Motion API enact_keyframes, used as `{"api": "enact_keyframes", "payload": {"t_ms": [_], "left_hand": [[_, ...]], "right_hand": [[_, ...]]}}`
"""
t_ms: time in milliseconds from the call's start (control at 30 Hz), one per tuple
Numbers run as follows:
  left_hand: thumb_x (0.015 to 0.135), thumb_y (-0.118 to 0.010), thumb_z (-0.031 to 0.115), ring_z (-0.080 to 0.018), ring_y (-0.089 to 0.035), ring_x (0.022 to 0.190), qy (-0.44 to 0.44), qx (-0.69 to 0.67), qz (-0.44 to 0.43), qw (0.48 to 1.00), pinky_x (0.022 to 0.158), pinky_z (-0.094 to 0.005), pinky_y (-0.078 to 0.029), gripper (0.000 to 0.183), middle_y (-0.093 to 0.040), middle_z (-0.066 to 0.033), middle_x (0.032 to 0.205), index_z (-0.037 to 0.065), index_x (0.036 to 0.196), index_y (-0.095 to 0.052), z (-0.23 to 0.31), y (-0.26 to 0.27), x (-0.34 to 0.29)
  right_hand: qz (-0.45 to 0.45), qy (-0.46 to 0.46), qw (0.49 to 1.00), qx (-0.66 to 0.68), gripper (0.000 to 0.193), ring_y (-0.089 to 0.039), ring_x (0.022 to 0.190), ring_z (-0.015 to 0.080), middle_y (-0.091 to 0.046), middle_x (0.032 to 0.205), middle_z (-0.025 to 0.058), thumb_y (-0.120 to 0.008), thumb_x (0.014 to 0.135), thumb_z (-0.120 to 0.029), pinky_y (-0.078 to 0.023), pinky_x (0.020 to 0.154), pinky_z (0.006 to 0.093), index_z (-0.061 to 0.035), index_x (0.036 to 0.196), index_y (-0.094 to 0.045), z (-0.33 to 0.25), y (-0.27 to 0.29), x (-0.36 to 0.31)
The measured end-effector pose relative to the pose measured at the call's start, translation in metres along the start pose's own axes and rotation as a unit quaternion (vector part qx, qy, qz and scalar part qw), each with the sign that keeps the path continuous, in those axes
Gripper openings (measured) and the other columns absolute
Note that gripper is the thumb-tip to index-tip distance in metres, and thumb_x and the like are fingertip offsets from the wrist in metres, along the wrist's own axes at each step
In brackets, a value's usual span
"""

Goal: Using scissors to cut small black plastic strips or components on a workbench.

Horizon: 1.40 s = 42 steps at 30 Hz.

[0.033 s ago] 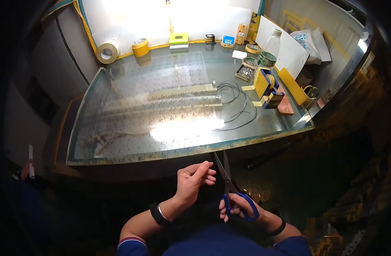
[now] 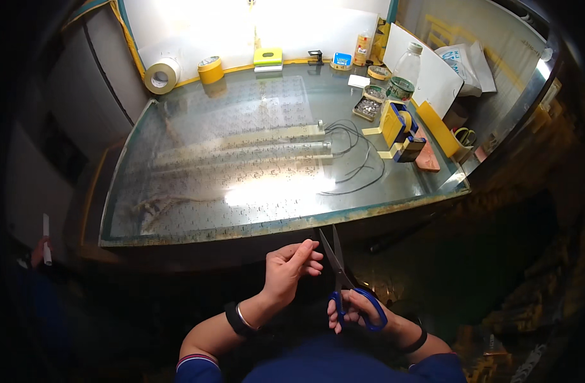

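My right hand (image 2: 359,313) grips blue-handled scissors (image 2: 338,271) below the table's near edge. The blades are parted and point up toward that edge. My left hand (image 2: 289,271) hovers just left of the blades with its fingertips pinched together beside them. Anything held between those fingers is too small to see. Both hands are over the dark space in front of the glass-topped table (image 2: 177,223), and each wrist wears a dark band.
On the table lie long pale strips (image 2: 241,150) and looped black wires (image 2: 359,159). A yellow and blue tool (image 2: 397,124), small parts trays (image 2: 369,105) and a bottle (image 2: 410,64) stand at the right. Tape rolls (image 2: 161,75) sit at the back left. Another person's hand (image 2: 40,250) holds a white stick at far left.
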State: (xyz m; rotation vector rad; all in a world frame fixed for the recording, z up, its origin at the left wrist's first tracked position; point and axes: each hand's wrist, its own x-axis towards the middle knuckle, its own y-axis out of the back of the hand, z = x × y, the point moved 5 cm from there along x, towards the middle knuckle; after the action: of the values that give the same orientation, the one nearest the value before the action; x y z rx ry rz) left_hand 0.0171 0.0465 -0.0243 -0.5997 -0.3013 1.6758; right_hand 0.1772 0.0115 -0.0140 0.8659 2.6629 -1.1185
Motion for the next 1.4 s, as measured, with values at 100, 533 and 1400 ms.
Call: {"api": "enact_keyframes", "payload": {"t_ms": [100,533,1400], "left_hand": [[0.086,-0.055,0.017,-0.0123,-0.059,0.062,0.015,-0.004,0.003,1.000,0.054,-0.0204,-0.049,0.025,-0.062,-0.0113,0.082,-0.004,0.098,-0.058,-0.001,0.006,0.001],[0.085,-0.055,0.012,-0.0107,-0.057,0.063,0.000,-0.017,0.010,1.000,0.054,-0.0194,-0.047,0.024,-0.061,-0.0089,0.084,-0.004,0.102,-0.057,0.004,0.010,0.001],[0.083,-0.059,0.014,-0.0032,-0.048,0.049,-0.055,0.105,0.020,0.993,0.039,-0.0145,-0.035,0.019,-0.062,-0.0044,0.072,-0.001,0.093,-0.064,0.006,0.004,0.000]], "right_hand": [[-0.006,-0.019,0.999,0.025,0.046,-0.057,0.077,0.0174,-0.054,0.082,0.0099,-0.032,0.092,-0.040,-0.047,0.069,0.0269,0.0024,0.095,-0.050,0.001,-0.005,-0.001],[-0.029,-0.067,0.994,0.078,0.053,-0.057,0.070,0.0160,-0.054,0.075,0.0079,-0.028,0.091,-0.047,-0.049,0.062,0.0251,0.0009,0.089,-0.052,0.003,-0.010,0.004],[0.161,-0.012,0.979,-0.123,0.036,-0.055,0.049,0.0095,-0.054,0.058,0.0048,-0.052,0.087,-0.035,-0.045,0.046,0.0200,-0.0010,0.075,-0.052,0.004,-0.017,0.013]]}}
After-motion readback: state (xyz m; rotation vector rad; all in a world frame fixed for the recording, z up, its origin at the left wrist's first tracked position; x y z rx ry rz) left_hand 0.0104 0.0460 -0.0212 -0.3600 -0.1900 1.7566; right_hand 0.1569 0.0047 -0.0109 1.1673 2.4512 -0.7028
